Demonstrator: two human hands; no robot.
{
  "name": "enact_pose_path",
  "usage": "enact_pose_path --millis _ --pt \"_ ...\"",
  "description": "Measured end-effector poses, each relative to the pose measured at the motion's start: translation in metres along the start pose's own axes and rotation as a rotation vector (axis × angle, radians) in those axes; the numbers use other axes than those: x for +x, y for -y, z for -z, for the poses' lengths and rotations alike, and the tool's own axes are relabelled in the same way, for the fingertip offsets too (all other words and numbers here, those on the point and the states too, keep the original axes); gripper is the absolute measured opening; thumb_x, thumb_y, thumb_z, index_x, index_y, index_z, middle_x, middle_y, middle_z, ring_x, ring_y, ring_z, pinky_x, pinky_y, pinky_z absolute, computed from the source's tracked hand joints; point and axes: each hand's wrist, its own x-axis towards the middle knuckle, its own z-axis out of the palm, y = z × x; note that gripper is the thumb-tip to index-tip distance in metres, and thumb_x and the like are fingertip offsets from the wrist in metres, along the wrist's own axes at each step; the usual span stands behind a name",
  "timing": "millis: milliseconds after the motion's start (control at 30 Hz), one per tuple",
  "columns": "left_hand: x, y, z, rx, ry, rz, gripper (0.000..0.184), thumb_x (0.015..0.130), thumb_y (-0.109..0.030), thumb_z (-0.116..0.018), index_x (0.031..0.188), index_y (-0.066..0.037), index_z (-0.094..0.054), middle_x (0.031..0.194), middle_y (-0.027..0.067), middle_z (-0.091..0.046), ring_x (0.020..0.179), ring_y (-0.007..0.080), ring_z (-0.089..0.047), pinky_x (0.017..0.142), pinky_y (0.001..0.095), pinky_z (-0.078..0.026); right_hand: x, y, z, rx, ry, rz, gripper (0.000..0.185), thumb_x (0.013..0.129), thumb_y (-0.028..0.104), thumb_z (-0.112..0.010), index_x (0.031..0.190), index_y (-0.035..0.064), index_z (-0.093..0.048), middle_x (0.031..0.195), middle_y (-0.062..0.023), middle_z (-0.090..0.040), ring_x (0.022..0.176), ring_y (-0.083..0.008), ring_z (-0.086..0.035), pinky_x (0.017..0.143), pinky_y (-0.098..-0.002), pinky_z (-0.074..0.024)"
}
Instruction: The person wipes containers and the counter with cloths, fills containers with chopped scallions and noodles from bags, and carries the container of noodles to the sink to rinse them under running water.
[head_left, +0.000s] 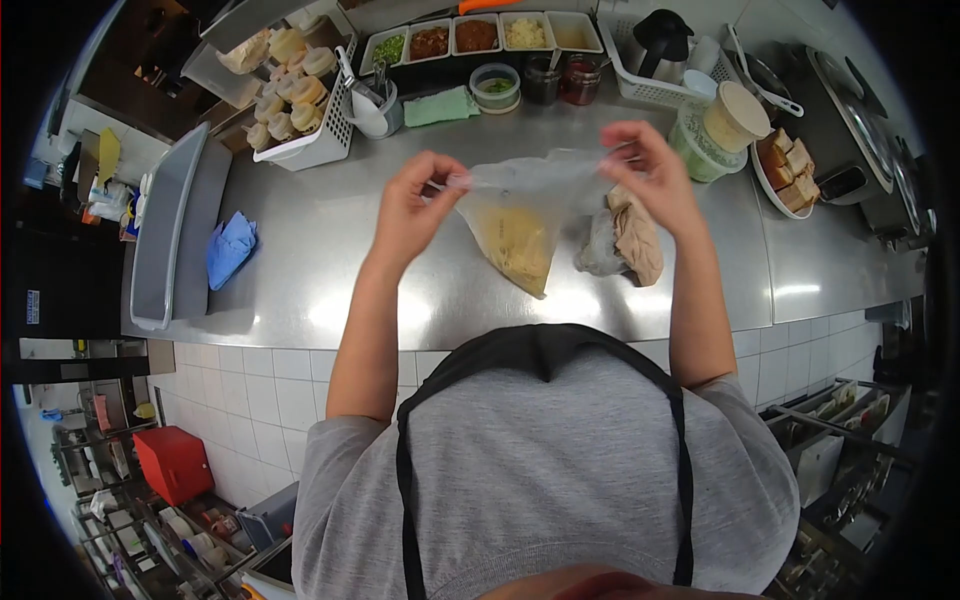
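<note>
Between my two hands hangs a clear plastic bag (516, 235) with a yellowish, crumbly or paste-like filling in its lower corner. My left hand (425, 200) pinches the bag's upper left edge. At the upper right edge, my right hand (648, 170) has thumb and fingers closed on the plastic. The bag's mouth is stretched wide between them. Below my right hand, a crumpled beige cloth (637, 238) lies on the steel counter, with a bunched piece of clear plastic (601, 247) against its left side.
A grey tub (180, 230) and a blue cloth (232, 250) are at the left. Along the back stand a white basket of squeeze bottles (305, 140), a green cloth (441, 106), topping trays (476, 37) and jars (580, 80). Stacked containers (705, 145) and a bread bowl (787, 172) are right.
</note>
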Motion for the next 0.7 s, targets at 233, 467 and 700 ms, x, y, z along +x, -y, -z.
enact_pose_path --millis 233,467,700 --pt "0.000 -0.028 0.002 -0.052 -0.078 -0.079 0.013 0.079 -0.003 -0.065 0.090 -0.004 -0.059 0.091 0.0026 -0.059 0.085 0.0106 -0.056 0.069 0.0228 -0.044 0.057 0.033 -0.001 0.127 0.459 0.148 0.031 0.078 0.018 -0.070 0.105 0.0058 -0.060 0.098 -0.0007 -0.060 0.089 -0.0112 -0.055 0.079 -0.0262 -0.0441" --pt "-0.047 -0.015 0.061 -0.139 -0.430 0.116 0.017 0.084 -0.006 -0.061 0.099 -0.003 -0.053 0.097 0.0060 -0.060 0.085 0.0123 -0.057 0.069 0.0225 -0.043 0.216 -0.107 0.051 -0.737 0.025 0.041 0.030 0.089 0.017 -0.049 0.118 0.0101 -0.053 0.112 -0.0111 -0.061 0.103 -0.0285 -0.059 0.090 -0.0420 -0.0432" --pt "-0.059 0.002 0.034 -0.255 -0.342 0.265 0.011 0.087 -0.007 -0.060 0.096 -0.003 -0.055 0.090 0.0039 -0.061 0.080 0.0099 -0.056 0.069 0.0222 -0.043 0.263 -0.155 0.043 -1.150 0.228 -0.269 0.037 0.085 0.018 -0.048 0.123 0.0170 -0.048 0.121 -0.0120 -0.056 0.116 -0.0315 -0.049 0.096 -0.0582 -0.0315"
